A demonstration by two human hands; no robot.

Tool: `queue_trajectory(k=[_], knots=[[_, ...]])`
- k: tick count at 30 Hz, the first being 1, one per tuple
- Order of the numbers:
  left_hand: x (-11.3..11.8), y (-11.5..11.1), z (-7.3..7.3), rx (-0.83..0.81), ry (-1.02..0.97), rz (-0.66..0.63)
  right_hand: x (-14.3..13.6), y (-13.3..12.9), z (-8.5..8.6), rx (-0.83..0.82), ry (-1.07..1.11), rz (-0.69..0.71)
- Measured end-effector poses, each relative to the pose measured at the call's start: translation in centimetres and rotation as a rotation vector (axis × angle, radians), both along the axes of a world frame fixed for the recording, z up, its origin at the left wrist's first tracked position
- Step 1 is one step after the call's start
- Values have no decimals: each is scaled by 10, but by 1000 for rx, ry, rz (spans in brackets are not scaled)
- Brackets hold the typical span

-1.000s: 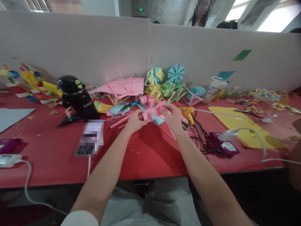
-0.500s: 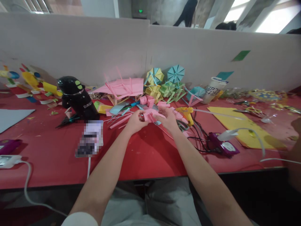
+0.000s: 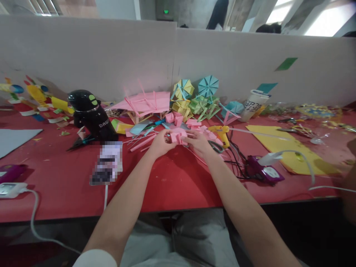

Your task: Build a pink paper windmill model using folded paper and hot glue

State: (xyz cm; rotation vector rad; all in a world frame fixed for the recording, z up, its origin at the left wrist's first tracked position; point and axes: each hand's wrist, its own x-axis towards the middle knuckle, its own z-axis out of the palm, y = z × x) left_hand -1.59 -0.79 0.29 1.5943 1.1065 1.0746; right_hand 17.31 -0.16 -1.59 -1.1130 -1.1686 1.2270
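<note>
A small folded pink paper piece (image 3: 178, 137) is held between my two hands above the red table. My left hand (image 3: 162, 144) grips its left side, fingers curled round it. On the right side my right hand (image 3: 197, 142) pinches it with thumb and fingers. More pink folded pieces (image 3: 174, 118) lie just behind, and pink strips (image 3: 143, 142) spread to the left of my left hand. A yellow glue gun (image 3: 221, 132) rests to the right of my right hand, with scissors (image 3: 215, 146) partly hidden beside it.
Left stand a black bottle (image 3: 93, 116) and a phone (image 3: 108, 163) on a cable. Folded paper umbrellas (image 3: 208, 87) lean on the partition (image 3: 111, 55). Right are a white cup (image 3: 254, 105), a purple power strip (image 3: 264, 170), black cables and yellow paper (image 3: 294, 152). A person's arm (image 3: 349, 185) shows far right.
My right hand has turned slightly, its fingers closing in on the pink piece, which now looks more compact. My left hand has barely moved.
</note>
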Motion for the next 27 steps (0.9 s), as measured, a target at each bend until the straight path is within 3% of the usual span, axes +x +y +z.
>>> queue_trajectory(k=[5,12,18,27], knots=[[0,0,0,1,8,-3,-3,-5,9,-162,79,6],[-4,6,-6,48,78,61,3,-1,12,-75,207,2],[-5,9,-11,30,63,83,11,4,7,-3,124,15],[-6,11,-13,50,56,64,6,-1,12,-44,129,-99]])
